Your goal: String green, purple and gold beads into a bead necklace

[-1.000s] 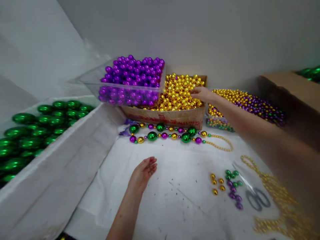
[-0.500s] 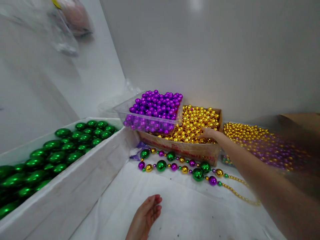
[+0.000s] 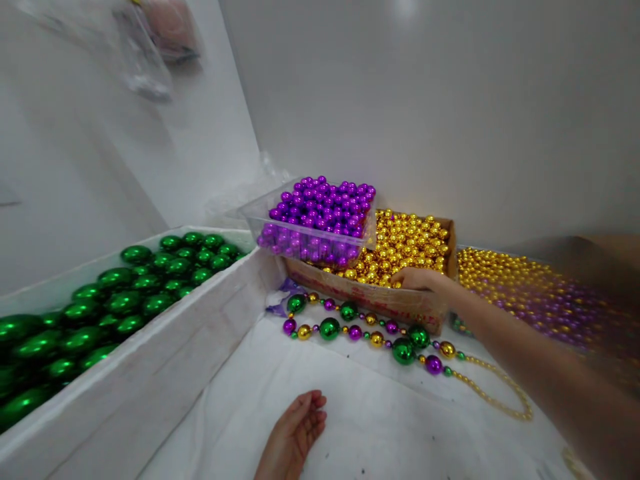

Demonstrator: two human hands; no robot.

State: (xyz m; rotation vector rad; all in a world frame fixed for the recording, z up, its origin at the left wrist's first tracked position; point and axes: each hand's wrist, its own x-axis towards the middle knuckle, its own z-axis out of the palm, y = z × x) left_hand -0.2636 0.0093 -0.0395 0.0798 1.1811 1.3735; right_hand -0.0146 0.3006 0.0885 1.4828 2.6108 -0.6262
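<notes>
My right hand [image 3: 419, 278] reaches across into a cardboard box [image 3: 380, 303] heaped with gold beads [image 3: 400, 243], its fingers curled down among them at the box's front edge. What the fingers hold is hidden. My left hand [image 3: 296, 433] rests palm up on the white cloth [image 3: 370, 420] near the bottom edge, fingers loosely apart and empty. A finished necklace [image 3: 365, 330] of green, purple and gold beads lies in front of the box.
A clear tub of purple beads [image 3: 323, 217] sits tilted on the cardboard box's left. A long white box of large green beads [image 3: 100, 300] runs along the left. Strands of small gold and purple beads [image 3: 525, 287] pile at the right. Grey walls close in behind.
The view has tilted up and shifted, so the loose beads and scissors dropped out of sight. My right hand drew back from the middle of the gold beads to the box's front edge.
</notes>
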